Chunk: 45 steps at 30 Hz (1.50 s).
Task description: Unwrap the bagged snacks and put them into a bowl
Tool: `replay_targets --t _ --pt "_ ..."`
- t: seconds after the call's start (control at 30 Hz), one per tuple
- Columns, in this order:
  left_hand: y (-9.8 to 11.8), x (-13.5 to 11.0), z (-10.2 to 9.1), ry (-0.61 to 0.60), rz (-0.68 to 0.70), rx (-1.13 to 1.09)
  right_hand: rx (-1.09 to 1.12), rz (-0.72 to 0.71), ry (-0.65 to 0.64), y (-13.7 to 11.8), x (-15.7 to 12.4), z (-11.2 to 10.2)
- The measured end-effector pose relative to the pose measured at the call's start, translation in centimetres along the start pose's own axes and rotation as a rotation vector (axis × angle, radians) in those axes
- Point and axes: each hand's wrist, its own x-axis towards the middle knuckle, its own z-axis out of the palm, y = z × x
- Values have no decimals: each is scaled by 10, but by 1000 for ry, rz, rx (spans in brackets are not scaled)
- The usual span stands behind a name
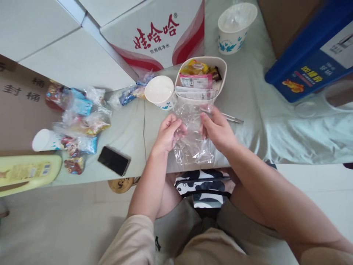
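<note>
A crumpled clear plastic bag (194, 147) stretches between my two hands, low over the cloth. My left hand (170, 133) pinches its left side. On its right side, thumb and fingers of my right hand (216, 127) are closed on the plastic. Just beyond my hands stands a white bin (223, 79) with yellow, pink and white packets in it. To its left is a white paper cup (160, 92) with a blue leaf print. Thin metal tweezers or a similar tool (233, 118) stick out beyond my right hand, partly hidden by it.
Several snack packets (82, 114) lie heaped at left near a tipped paper cup (45, 140). A phone (114, 161) lies by the front edge. A white and red carton (157, 36) rises behind, another cup (234, 40) holds clear plastic, and a blue box (306, 59) stands at right.
</note>
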Motion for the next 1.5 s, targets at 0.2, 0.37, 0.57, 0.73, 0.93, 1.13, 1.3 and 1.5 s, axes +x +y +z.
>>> replay_targets --t 0.2,0.37,0.57,0.73,0.93,1.13,1.3,1.5 --pt "1 -2 2 112 180 57 -85 -123 81 -5 -4 -7" --pt "3 -8 -9 60 242 176 -228 -236 1 -4 -8 -10" --pt "-1 -24 -23 31 285 550 -645 -352 43 11 -11 -12" --pt "3 -41 -26 51 447 783 -704 -457 -21 1 -18 -9" --pt "12 -58 -14 39 134 80 -139 -70 -296 -12 -23 5" --pt "11 -55 -16 178 6 -96 -169 -94 -360 -10 -11 15" --pt "22 -50 -21 50 -226 165 -285 -45 -286 -15 -2 16" --pt "53 -29 -35 117 -133 -57 172 -243 -386 -10 15 24"
